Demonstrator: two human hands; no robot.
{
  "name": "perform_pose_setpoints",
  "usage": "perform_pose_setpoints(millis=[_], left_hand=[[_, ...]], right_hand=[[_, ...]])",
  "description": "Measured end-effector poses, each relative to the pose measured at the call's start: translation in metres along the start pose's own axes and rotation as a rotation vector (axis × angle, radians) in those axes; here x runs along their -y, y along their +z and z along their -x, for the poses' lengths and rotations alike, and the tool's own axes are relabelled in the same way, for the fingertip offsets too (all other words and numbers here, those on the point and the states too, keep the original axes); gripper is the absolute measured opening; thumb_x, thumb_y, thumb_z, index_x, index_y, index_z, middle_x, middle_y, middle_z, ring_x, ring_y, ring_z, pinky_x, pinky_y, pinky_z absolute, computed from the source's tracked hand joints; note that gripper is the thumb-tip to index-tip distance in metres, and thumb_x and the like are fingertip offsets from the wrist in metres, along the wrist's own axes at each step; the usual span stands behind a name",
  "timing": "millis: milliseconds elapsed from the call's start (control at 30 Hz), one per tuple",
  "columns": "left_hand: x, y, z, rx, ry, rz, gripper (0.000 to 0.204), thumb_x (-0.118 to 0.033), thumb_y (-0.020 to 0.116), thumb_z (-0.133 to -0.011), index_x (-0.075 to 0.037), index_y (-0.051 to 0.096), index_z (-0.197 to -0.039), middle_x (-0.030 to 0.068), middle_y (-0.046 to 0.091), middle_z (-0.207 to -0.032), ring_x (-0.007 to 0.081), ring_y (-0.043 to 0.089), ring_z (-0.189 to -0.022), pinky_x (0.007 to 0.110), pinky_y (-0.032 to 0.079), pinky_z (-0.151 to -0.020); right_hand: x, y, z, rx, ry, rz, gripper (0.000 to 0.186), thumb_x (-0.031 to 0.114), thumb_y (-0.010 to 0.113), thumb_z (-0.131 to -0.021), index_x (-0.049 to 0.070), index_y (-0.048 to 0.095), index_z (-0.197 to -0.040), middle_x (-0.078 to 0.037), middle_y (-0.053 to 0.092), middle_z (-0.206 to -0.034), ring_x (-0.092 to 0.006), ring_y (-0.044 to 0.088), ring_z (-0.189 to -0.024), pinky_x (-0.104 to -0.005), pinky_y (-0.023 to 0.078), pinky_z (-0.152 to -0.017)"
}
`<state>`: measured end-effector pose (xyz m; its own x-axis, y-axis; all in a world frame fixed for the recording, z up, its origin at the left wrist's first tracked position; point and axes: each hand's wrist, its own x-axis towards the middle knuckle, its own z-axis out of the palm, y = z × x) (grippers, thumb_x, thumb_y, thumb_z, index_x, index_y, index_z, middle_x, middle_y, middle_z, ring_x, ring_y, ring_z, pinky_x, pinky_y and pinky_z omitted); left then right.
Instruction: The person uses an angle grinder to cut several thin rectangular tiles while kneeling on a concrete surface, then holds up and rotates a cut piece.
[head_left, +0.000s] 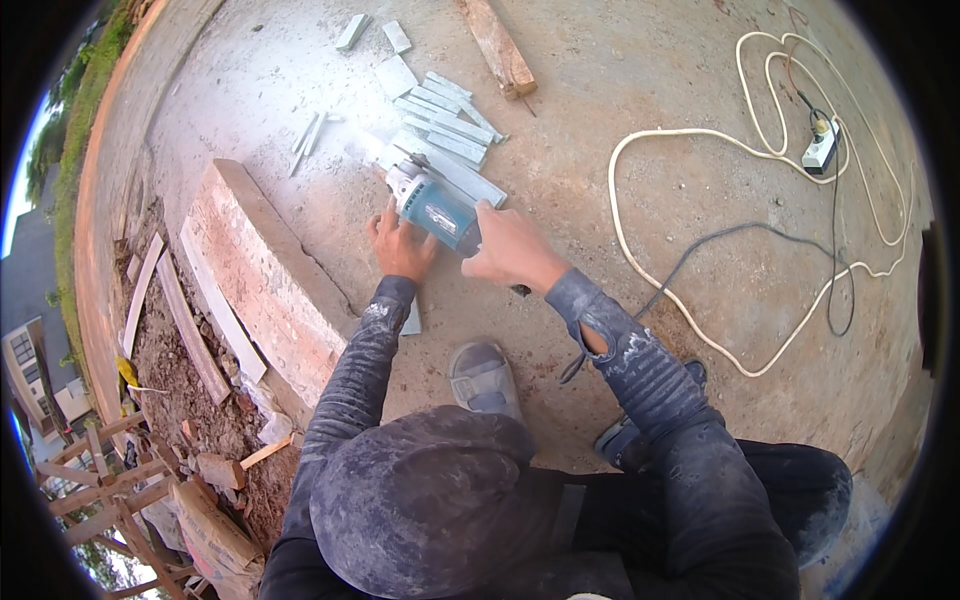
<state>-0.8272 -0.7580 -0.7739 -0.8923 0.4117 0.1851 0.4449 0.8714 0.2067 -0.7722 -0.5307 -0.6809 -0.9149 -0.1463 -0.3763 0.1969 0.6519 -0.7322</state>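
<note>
My right hand (510,245) is wrapped round the rear of a teal angle grinder (440,215), its disc end over pale grey-green stone strips (445,125). My left hand (402,245) is beside the grinder's front, fingers curled on something I cannot make out clearly, either tile or tool. Pale dust hangs at the disc. A larger stone piece (470,180) lies beside the tool, and part of another (410,320) shows behind my left wrist.
A concrete block (250,270) borders rubble and timber (185,320) on my left. A wooden beam (495,45) lies ahead. A white cord (690,320), dark cable (720,235) and power strip (822,145) lie on my right. My sandalled foot (480,380) is below my hands.
</note>
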Motion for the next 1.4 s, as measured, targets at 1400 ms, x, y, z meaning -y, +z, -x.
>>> perform_pose_setpoints(millis=[1400], left_hand=[[-0.006,-0.006,-0.004,-0.070,0.059,0.029,0.027,-0.022,0.071,-0.072,-0.005,0.068,-0.094,0.0133,0.062,-0.100,0.0297,0.056,-0.098,0.047,0.033,-0.098]], right_hand=[[0.020,-0.012,-0.019,0.039,0.033,-0.021,0.057,0.026,0.068,-0.066,-0.009,0.053,-0.109,-0.029,0.067,-0.098,-0.0433,0.066,-0.094,-0.0465,0.054,-0.081]])
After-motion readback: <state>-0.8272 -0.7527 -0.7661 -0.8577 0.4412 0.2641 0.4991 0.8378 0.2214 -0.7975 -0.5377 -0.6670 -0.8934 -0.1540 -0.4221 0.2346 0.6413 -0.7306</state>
